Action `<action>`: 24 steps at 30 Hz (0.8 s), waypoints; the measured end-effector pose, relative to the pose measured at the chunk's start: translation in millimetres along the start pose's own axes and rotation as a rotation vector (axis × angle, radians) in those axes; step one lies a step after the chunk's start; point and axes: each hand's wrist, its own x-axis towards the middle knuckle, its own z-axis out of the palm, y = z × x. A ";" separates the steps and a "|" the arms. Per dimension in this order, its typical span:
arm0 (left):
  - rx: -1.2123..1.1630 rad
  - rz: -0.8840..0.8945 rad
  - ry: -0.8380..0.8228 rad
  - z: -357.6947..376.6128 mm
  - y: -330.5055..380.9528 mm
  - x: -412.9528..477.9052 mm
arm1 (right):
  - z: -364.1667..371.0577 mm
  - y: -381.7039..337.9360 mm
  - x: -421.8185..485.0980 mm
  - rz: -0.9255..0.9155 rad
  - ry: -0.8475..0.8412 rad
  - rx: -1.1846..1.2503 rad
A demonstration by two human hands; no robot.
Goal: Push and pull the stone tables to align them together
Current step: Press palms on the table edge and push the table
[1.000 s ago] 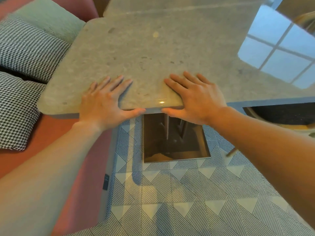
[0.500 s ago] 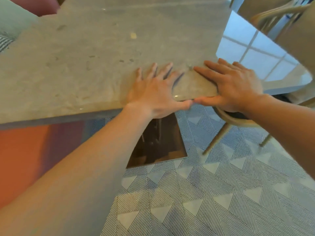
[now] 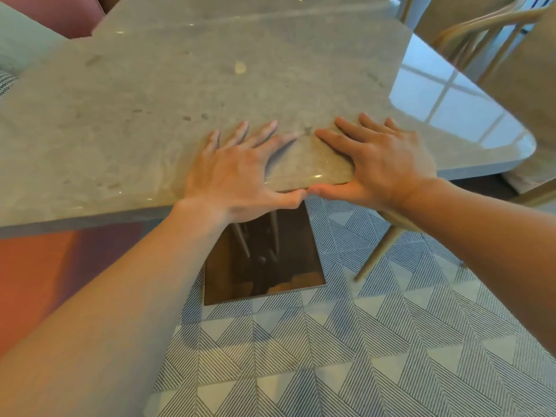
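A grey stone table (image 3: 135, 121) fills the upper left, its rounded front corner pointing toward me. My left hand (image 3: 237, 176) lies flat on the top just left of that corner, thumb hooked on the edge. My right hand (image 3: 388, 164) lies flat to the right of the corner, thumb along the edge and touching the left thumb. A second, glossy stone table (image 3: 451, 115) adjoins on the right and reflects a window; the corner I hold overlaps its front edge.
A dark mirrored base plate (image 3: 264, 266) with table legs sits on the striped tile floor (image 3: 361, 356). A wooden chair (image 3: 481, 34) stands at the right, one leg (image 3: 376, 254) near the base. A red bench (image 3: 36, 275) and a houndstooth cushion (image 3: 6, 82) are at the left.
Both hands have slid right along the table's front edge to its corner and drawn together until the thumbs touch. My view has swung right, bringing the chair in.
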 end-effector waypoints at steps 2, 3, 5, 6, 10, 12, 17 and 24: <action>-0.003 -0.002 0.007 1.7 -0.9 -0.8 | -0.9 -0.1 -0.5 -0.001 -0.006 0.004; -0.003 0.000 0.010 2.3 -1.2 -0.5 | -1.3 0.0 -0.6 -0.004 -0.002 0.006; -0.010 0.002 0.013 2.2 -1.1 -0.6 | -2.1 -1.2 -0.9 -0.017 -0.003 0.005; -0.013 0.001 0.016 2.2 -0.9 -1.0 | -2.2 -1.6 -1.0 -0.020 -0.004 0.006; -0.003 -0.005 0.021 1.8 -1.9 -0.6 | -1.6 -1.9 0.5 -0.030 0.006 0.005; -0.002 -0.009 0.031 2.7 -3.3 -1.1 | -0.9 -2.1 0.3 -0.030 0.012 0.004; -0.005 -0.007 0.038 2.4 -4.0 -1.2 | -3.0 -3.6 -0.3 -0.025 0.020 0.021; -0.001 0.027 0.056 9.0 -11.0 0.1 | -1.3 -1.0 -1.1 -0.020 -0.020 0.016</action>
